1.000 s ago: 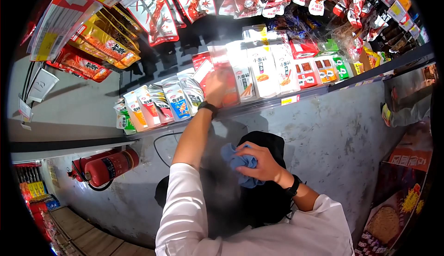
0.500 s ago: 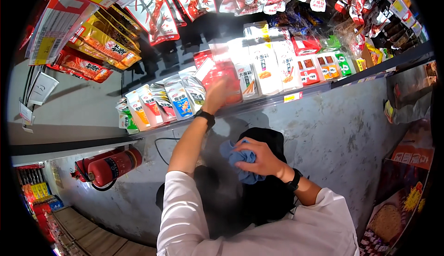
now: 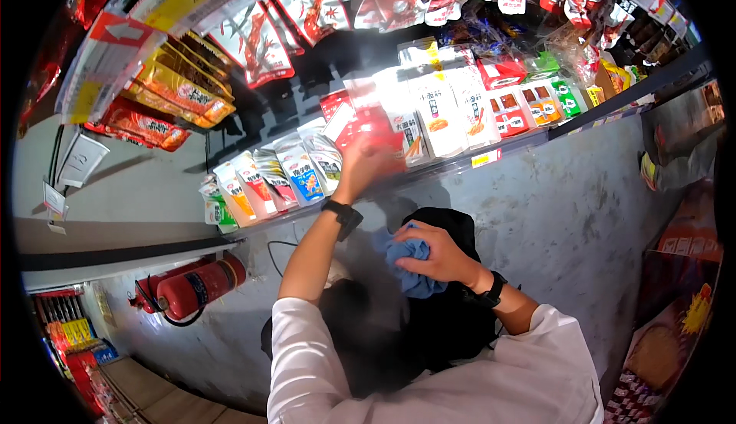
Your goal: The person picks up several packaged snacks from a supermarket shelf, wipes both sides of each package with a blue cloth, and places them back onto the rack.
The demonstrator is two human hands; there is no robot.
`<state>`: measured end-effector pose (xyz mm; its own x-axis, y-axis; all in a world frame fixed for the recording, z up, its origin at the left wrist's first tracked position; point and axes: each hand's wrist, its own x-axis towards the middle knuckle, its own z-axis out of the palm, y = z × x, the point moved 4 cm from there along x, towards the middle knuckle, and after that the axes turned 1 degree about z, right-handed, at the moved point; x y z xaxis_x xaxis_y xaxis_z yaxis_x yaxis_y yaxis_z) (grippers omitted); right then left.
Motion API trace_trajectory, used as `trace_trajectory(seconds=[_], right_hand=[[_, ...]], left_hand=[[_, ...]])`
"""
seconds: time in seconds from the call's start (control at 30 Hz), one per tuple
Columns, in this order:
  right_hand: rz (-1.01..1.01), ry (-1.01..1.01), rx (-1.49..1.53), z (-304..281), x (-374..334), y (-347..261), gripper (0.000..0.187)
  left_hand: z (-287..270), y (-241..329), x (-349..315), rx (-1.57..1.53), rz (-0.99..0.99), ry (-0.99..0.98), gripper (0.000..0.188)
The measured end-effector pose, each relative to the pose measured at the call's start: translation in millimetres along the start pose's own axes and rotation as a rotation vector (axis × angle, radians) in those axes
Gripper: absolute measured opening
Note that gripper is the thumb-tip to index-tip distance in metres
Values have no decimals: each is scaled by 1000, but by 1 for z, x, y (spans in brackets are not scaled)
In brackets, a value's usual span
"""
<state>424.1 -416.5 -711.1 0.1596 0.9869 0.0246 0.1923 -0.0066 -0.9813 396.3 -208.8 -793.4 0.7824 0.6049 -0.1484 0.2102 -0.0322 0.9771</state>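
Observation:
My left hand [image 3: 363, 157] reaches to the shelf and is closed on the left side of a red snack packet [image 3: 387, 144]. Both the fingers and that packet look blurred, while the packets beside them are sharp. Behind it stands another red packet [image 3: 333, 106]. White, blue and green snack pouches [image 3: 303, 172] lean in a row to the left. On the right stand tall white snack packs [image 3: 434, 113]. Lower down, in front of the shelf, my right hand [image 3: 443, 254] is wrapped round a crumpled blue cloth [image 3: 414, 265].
Red and white snack bags [image 3: 257, 41] hang above the shelf, with price tags [image 3: 107, 60] at upper left. The shelf's front edge [image 3: 452, 165] runs across below the packs. Red fire extinguishers [image 3: 201, 286] stand on the grey floor [image 3: 552, 202] at lower left.
The view has shifted slightly, so the shelf and extinguishers sit a little lower. My left hand stays at the red packet; my right hand still holds the cloth, slightly farther right.

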Motion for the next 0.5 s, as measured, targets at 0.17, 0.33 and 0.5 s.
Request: trace_trajectory(seconds=[0.17, 0.33, 0.5], right_hand=[[-14, 33, 20, 1, 4, 15, 31], [152, 101, 319, -3, 9, 33, 31], [180, 103, 304, 2, 24, 50, 31]], left_hand=[[-28, 30, -2, -641, -21, 165, 23], [-45, 67, -19, -951, -64, 107, 30], [-50, 101, -44, -924, -136, -6, 33]])
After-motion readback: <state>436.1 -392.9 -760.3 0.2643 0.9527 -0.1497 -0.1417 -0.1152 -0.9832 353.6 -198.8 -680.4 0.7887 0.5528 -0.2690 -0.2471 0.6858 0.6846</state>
